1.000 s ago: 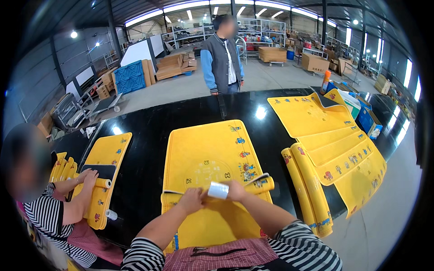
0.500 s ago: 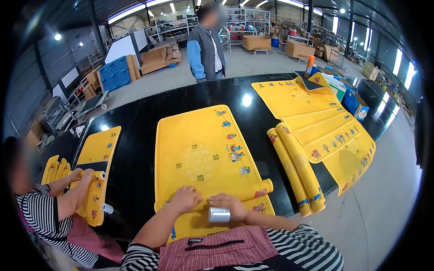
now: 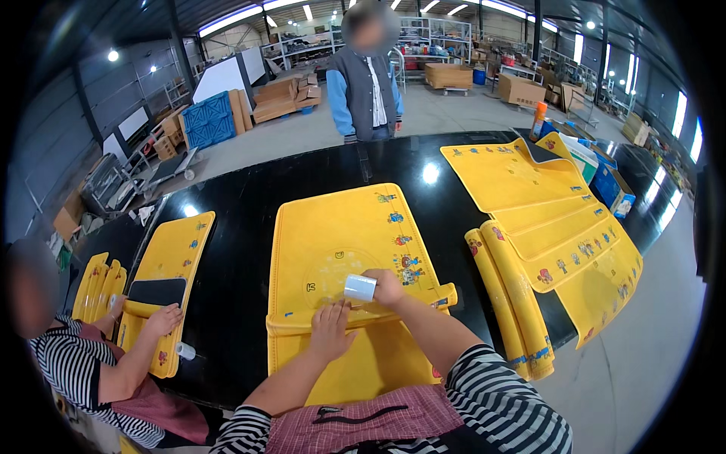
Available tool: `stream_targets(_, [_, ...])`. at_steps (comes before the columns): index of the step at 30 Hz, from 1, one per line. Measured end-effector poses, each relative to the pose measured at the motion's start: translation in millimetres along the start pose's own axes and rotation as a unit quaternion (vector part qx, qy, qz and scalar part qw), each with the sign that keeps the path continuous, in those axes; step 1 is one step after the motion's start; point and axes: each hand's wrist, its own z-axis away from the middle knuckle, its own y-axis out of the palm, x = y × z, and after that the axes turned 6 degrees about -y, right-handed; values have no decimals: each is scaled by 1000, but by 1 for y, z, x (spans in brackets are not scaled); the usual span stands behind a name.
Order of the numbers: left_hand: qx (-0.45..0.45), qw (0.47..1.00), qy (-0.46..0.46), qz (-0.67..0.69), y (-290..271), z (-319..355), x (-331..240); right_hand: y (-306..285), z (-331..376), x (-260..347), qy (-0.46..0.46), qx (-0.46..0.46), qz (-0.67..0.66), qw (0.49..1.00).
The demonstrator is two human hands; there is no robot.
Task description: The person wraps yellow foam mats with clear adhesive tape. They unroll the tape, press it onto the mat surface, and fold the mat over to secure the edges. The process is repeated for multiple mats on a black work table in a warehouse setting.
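Across the black table in front of me lies a yellow mat (image 3: pixel 325 234) printed with small cartoon figures. Part of it is rolled into a crosswise tube (image 3: pixel 435 299), with yellow mat surface also showing on my side. My left hand (image 3: pixel 330 331) rests on this tube near its middle, fingers stretched out. In my right hand (image 3: pixel 389 288) is a small silvery-white roll of wrapping film (image 3: pixel 360 287), just above the mat beyond the tube. Whether loose film runs from the roll, I cannot make out.
Two rolled yellow mats (image 3: pixel 508 299) lie to the right, beside several overlapping flat mats (image 3: pixel 491 181). An orange can (image 3: pixel 538 119) and boxes (image 3: pixel 611 188) stand behind. At left, a co-worker (image 3: pixel 121 356) handles another mat (image 3: pixel 178 246); a person (image 3: pixel 367 91) stands across the table.
My right hand has carried the film roll forward, over the tube to its far side. My left hand has flattened onto the tube. The co-worker's hands have moved apart; the person opposite has turned.
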Motion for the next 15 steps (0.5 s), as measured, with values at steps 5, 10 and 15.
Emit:
stream_targets(5, [67,997,-29,-2,3,-36,17,-13,-16,20,-71,5,10,997])
stream_targets(10, [-1,998,62,29,36,-42,54,9,40,32,-240,-28,41,969])
stream_targets(15, [52,996,59,28,30,-43,50,7,44,24,-234,14,83,969])
